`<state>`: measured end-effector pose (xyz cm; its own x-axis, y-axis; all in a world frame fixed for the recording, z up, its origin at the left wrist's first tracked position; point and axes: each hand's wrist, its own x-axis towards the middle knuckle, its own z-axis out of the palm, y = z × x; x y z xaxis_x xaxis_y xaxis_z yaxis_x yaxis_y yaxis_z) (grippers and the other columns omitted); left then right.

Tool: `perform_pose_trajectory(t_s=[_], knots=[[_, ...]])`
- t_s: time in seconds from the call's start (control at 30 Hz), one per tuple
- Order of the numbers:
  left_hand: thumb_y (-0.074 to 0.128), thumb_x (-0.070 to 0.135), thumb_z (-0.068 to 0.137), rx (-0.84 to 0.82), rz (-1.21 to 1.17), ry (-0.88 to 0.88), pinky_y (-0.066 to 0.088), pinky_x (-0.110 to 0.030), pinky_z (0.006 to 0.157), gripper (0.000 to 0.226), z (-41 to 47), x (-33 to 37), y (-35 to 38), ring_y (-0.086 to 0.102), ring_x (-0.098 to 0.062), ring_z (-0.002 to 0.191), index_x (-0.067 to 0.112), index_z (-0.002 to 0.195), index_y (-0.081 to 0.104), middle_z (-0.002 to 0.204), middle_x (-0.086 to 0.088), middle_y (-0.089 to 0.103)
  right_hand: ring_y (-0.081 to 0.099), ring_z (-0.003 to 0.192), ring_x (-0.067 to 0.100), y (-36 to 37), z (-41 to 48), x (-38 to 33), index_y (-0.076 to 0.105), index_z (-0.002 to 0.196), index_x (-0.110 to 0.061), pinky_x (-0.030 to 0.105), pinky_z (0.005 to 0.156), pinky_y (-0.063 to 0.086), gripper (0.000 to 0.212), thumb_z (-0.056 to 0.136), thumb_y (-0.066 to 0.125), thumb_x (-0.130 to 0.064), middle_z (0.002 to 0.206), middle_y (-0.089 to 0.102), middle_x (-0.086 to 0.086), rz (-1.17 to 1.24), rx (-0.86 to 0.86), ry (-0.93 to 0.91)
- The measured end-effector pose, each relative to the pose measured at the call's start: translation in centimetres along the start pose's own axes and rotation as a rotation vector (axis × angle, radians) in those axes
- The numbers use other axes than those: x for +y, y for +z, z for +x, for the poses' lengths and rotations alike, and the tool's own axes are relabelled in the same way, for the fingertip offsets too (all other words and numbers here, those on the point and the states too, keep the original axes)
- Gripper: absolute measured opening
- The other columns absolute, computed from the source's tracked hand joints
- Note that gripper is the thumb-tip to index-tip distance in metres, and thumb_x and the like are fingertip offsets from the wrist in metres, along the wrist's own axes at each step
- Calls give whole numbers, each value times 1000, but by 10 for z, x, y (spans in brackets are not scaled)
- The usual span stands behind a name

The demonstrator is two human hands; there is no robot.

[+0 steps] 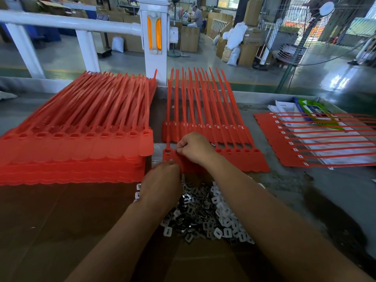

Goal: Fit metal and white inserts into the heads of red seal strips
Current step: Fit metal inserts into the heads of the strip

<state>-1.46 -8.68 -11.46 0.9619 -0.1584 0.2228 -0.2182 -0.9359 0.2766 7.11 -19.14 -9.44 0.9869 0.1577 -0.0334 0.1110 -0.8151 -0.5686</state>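
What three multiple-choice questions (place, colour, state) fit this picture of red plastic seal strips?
1. Where do the left hand and right hand work?
A. at the heads of the middle sheet of red plastic seal strips
B. inside a drawer
C. on a keyboard

2. What colours has the loose pile of small square inserts?
A. blue, yellow
B. grey metal, white
C. green

3. The heads of the tall left stack of red strips are:
A. filled white
B. empty
C. cut off

Answers: 1A, fingertips meet there; 2B, both colours show; 3B, open recesses show.
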Motion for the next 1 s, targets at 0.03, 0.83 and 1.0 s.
perform_pose_trajectory(t_s=[0.03,0.83,1.0], knots=[[41,10,90,1,2,1,36,-22,65,26,0,0,0,59,-18,92,15,108,58,105,-2,61,59,93,15,0,0,0,72,93,-12,23,73,39,14,87,60,-15,103,69,3,5,-2,7],[41,10,90,-8,-7,12,41,-23,71,25,0,0,0,58,-16,94,16,105,60,109,1,60,58,100,15,-12,2,2,70,100,-9,23,80,40,17,85,62,-9,107,67,5,266,-37,106],[41,10,92,-30,-24,-12,34,-15,65,28,2,0,1,60,-14,94,16,111,60,113,1,61,56,83,3,-29,-22,6,67,90,-19,16,66,38,7,85,64,-16,85,62,-11,312,-83,19]])
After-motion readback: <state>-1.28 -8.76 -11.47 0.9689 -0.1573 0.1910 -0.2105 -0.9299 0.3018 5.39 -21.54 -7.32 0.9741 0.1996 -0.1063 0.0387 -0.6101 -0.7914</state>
